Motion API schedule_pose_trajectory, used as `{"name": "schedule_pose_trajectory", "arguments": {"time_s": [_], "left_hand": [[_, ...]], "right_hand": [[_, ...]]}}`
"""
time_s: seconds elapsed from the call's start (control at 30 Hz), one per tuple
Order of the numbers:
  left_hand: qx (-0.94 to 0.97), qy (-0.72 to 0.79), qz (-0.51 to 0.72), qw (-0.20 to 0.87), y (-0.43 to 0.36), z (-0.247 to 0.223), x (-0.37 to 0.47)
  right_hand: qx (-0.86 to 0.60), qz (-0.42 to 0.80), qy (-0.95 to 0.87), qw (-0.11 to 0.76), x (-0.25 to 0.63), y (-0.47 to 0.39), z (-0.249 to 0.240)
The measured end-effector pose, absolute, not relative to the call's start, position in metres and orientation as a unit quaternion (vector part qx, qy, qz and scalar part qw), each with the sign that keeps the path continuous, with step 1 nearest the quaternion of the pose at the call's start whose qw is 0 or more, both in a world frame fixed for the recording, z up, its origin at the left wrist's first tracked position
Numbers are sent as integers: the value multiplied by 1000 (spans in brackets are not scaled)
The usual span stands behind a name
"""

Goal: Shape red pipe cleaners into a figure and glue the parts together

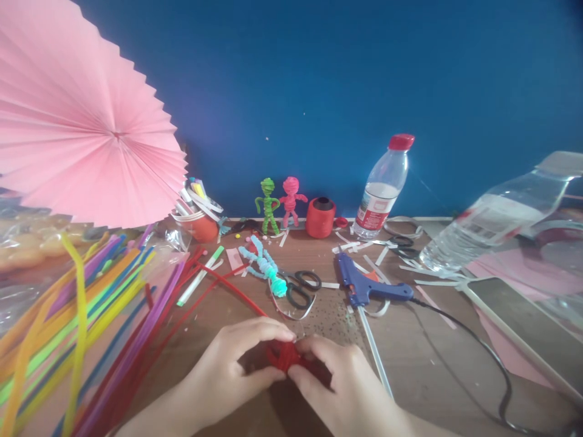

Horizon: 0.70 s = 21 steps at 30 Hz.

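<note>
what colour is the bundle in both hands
The bundle is red, best seen in the head view.

Left hand (246, 358) and right hand (344, 367) hide much of the red bundle (286, 356)!
The pink fan (91, 133) runs off left and top, the right edge clips the dark slab (531, 325), the tilted bottle (496, 212) shows a blurred label (489, 221).

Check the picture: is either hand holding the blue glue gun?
No, the left hand and right hand hold a red bundle; the glue gun rests on the table.

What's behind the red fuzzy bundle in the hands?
Black-handled scissors and a turquoise fuzzy figure. Whatever the left hand and right hand cover can't be seen.
</note>
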<state>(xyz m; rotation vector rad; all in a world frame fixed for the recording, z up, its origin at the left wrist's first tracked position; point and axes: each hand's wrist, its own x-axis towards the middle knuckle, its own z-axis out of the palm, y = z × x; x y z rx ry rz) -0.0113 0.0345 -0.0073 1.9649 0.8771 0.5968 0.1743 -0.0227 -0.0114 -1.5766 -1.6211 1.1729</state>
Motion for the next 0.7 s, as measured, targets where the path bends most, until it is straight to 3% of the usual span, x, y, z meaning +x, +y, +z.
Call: {"name": "schedule_pose_trajectory", "arguments": {"time_s": [0.3,0.7], "left_hand": [[774,347,236,474,34,-7,-11],[780,338,234,473,35,-8,-10]], "right_hand": [[-483,746,-333,315,172,-15,-16],[-518,702,-407,270,174,-13,-19]]}}
